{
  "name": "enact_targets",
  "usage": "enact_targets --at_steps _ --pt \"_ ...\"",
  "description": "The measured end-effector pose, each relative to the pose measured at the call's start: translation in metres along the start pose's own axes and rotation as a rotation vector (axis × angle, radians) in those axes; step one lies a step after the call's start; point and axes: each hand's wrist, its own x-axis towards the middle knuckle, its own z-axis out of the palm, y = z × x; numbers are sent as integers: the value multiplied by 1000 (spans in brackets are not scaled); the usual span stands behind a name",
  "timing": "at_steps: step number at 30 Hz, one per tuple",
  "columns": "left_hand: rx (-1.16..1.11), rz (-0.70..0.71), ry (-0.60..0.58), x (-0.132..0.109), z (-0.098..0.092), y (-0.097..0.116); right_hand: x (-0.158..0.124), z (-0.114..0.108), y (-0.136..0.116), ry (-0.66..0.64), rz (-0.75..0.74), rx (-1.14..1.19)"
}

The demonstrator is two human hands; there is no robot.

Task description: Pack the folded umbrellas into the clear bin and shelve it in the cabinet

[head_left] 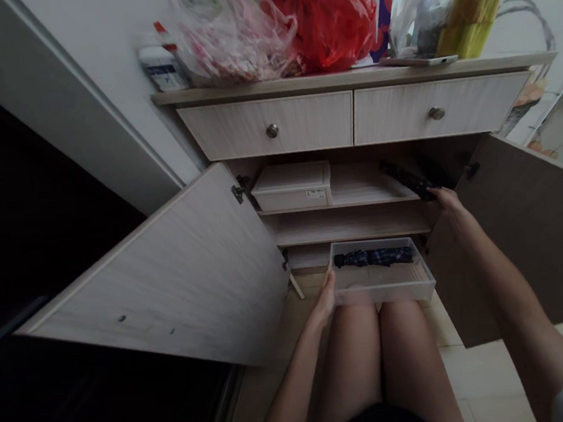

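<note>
Reaching right hand (445, 200) half-hidden at dark umbrella (406, 180), left hand (327, 297) steadying tray (383, 291)

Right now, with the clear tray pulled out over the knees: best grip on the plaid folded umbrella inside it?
Grip the plaid folded umbrella around its middle, coming from above. It lies flat and crosswise along the back wall of the clear tray, whose walls block side approaches. The left hand is at the tray's left edge.

Pale wood cabinet (352, 117), tiled floor (485, 377), dim light.
</note>
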Motion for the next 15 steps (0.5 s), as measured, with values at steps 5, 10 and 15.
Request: enact_targets --at_steps 5,10,15 --pt "11 14 -13 1 1 -1 -66 -19 13 -250 84 375" --pt "32 38 1 1 1 -1 -115 -25 16 -541 48 309" --pt "45 35 26 0 3 1 -137 -14 14 -760 -20 214"
